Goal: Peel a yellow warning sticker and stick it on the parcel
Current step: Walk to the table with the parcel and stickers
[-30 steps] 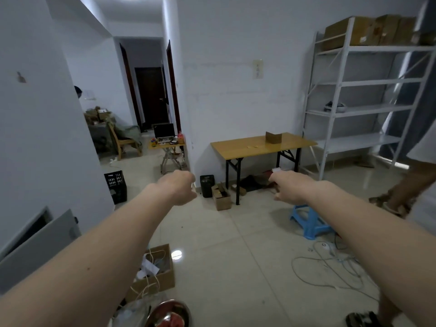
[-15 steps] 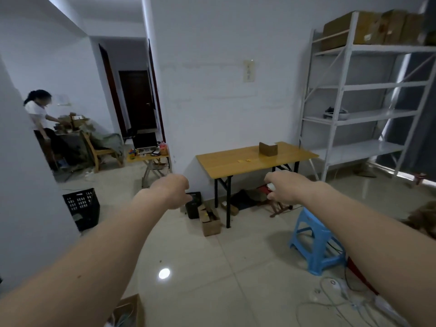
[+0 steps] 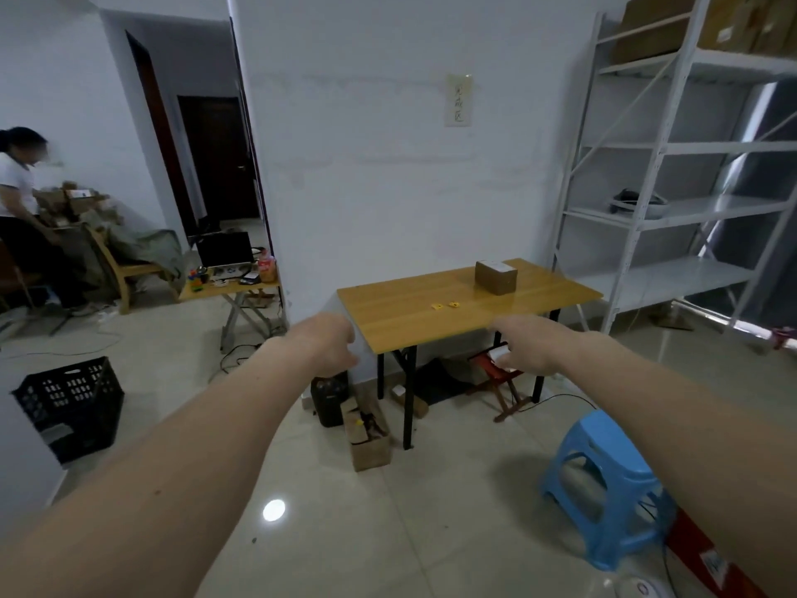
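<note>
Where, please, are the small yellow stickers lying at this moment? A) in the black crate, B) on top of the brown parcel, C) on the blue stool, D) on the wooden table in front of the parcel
D: the yellow stickers lie flat on the wooden table, nearer the camera than the brown parcel and apart from it, and neither hand touches them.

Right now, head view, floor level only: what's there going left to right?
Black crate → black bin → open cardboard box → wooden folding stool under the table → blue plastic stool.
</note>
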Motion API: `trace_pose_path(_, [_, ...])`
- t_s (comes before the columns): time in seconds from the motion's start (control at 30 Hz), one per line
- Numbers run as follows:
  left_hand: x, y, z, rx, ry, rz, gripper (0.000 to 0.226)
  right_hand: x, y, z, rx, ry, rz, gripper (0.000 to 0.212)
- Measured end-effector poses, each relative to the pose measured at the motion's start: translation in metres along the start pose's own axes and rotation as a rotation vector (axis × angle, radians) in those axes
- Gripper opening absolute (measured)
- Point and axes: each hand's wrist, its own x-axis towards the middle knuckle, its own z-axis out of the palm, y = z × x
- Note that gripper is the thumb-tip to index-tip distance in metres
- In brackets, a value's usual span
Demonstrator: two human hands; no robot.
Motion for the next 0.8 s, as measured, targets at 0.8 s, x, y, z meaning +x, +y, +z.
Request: trace_pose_path(0.8, [0.499,0.127,0.059,-0.02,-0.151,0.09,0.049,0.413,0.221,-0.005,0.006,-0.102,-0.014,0.053])
